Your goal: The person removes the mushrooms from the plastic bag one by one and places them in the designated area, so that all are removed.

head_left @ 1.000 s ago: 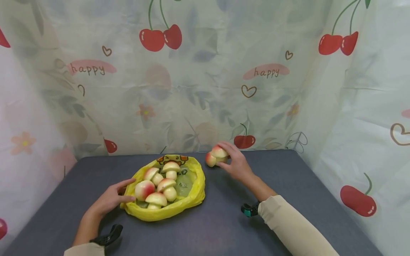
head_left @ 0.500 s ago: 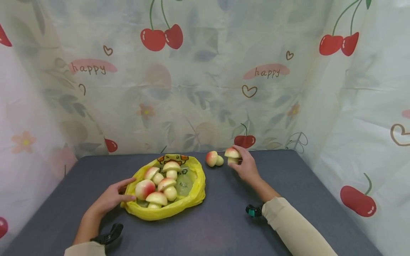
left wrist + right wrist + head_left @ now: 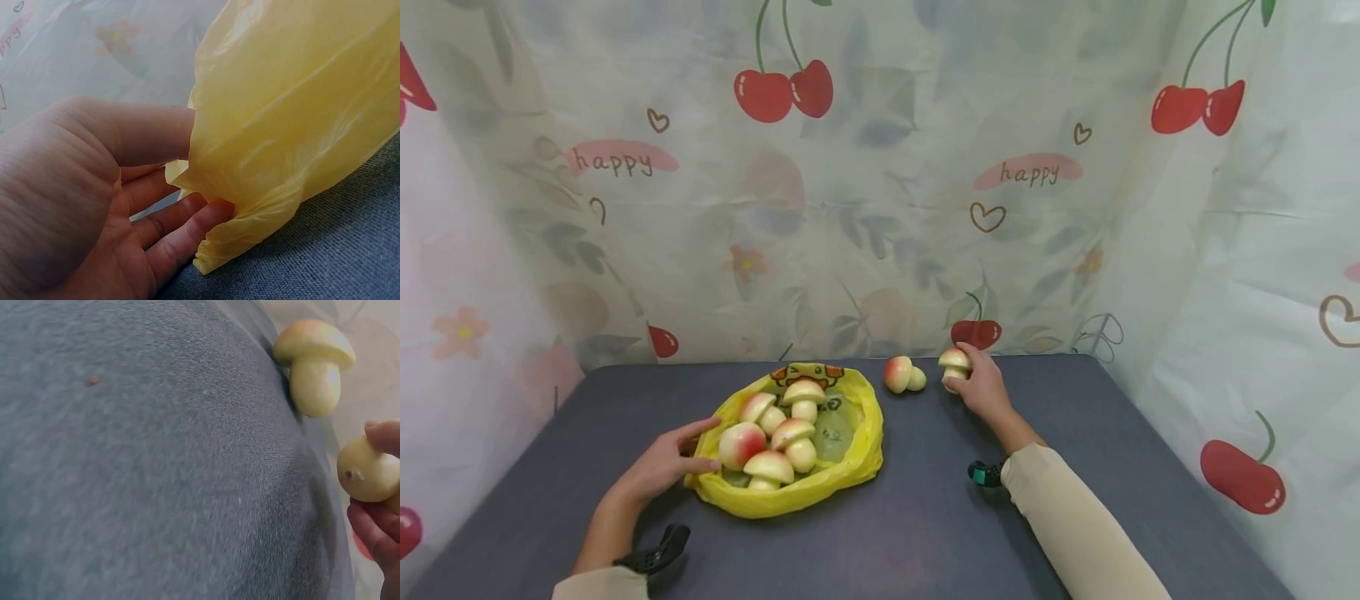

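- Head view: the right hand (image 3: pixel 983 390) reaches to the table's (image 3: pixel 925 517) far edge, arm stretched, fingers curled round a mushroom (image 3: pixel 955 367).
- Right wrist view: that mushroom (image 3: pixel 367 470) sits pinched in the fingertips (image 3: pixel 369 525), with a second mushroom (image 3: pixel 314 365) lying apart on the cloth.
- The left hand (image 3: pixel 658 467) lies low near the left edge, fingers loosely straight, touching the yellow bag (image 3: pixel 850 454); the left wrist view shows fingers (image 3: pixel 187 228) against the plastic.
- The bag holds five mushrooms.
- Bare tabletop spreads along the near edge and right side.
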Motion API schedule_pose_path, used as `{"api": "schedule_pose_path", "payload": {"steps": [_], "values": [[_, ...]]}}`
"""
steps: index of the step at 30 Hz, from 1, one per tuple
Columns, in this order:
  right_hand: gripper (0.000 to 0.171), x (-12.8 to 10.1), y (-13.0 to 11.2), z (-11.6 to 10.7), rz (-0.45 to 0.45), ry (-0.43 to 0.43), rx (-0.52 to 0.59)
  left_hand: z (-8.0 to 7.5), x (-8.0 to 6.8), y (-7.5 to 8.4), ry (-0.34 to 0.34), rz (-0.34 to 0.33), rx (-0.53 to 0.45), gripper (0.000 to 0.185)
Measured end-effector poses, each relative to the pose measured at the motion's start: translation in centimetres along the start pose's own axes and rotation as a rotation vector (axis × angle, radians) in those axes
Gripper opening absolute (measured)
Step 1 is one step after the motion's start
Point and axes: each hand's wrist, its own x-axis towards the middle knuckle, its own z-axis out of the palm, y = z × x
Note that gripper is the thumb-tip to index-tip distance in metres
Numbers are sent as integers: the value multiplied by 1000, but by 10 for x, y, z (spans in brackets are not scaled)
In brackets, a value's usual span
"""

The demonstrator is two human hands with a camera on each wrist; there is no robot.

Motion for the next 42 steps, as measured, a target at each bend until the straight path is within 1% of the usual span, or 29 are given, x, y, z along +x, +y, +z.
{"api": "schedule_pose_path", "payload": {"steps": [4, 7, 14, 23, 30, 38, 42], "values": [[70, 5, -1, 4, 33, -30, -19, 0, 0, -1, 3, 2, 1, 84], [70, 7, -1, 8, 42, -52, -35, 0, 0, -1, 5, 4, 2, 83], [71, 7, -2, 15, 25, -76, -118, 0, 0, 0, 10, 2, 4, 83], [70, 8, -2, 15, 25, -105, -169, 0, 0, 1, 16, -9, 15, 84], [70, 8, -1, 15, 25, -112, -155, 1, 0, -1, 13, -10, 6, 84], [71, 2, -1, 8, 22, -113, -131, 1, 0, 0, 12, -14, 8, 84], [74, -4, -4, 3, 20, -102, -162, 1, 0, 0, 14, -8, 8, 84]]}}
